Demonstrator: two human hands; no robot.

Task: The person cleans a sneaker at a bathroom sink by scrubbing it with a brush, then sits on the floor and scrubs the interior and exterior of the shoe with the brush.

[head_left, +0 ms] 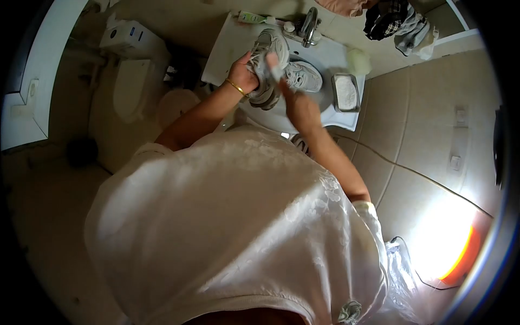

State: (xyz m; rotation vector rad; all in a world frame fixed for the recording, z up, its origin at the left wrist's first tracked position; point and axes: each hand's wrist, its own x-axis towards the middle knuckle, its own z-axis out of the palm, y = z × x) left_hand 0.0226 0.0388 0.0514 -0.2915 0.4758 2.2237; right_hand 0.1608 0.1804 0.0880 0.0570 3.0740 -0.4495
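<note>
My left hand [244,76] is closed around a pale grey-white sneaker [261,50], tilted up over the left side of the white washbasin. A gold bangle circles that wrist. My right hand [302,110], smeared by motion, has its fingers closed on a small pale object [275,70] against the sneaker's side; I cannot tell its exact kind. A second sneaker [303,77] lies in the washbasin [327,105], just beyond my right hand.
A chrome tap [310,26] stands behind the basin, beside a green-and-white tube [251,18]. A container with white contents [345,93] sits on the right rim. A toilet [131,89] stands left; clothes [385,20] hang upper right, and a bright orange-rimmed lamp [465,254] glows lower right.
</note>
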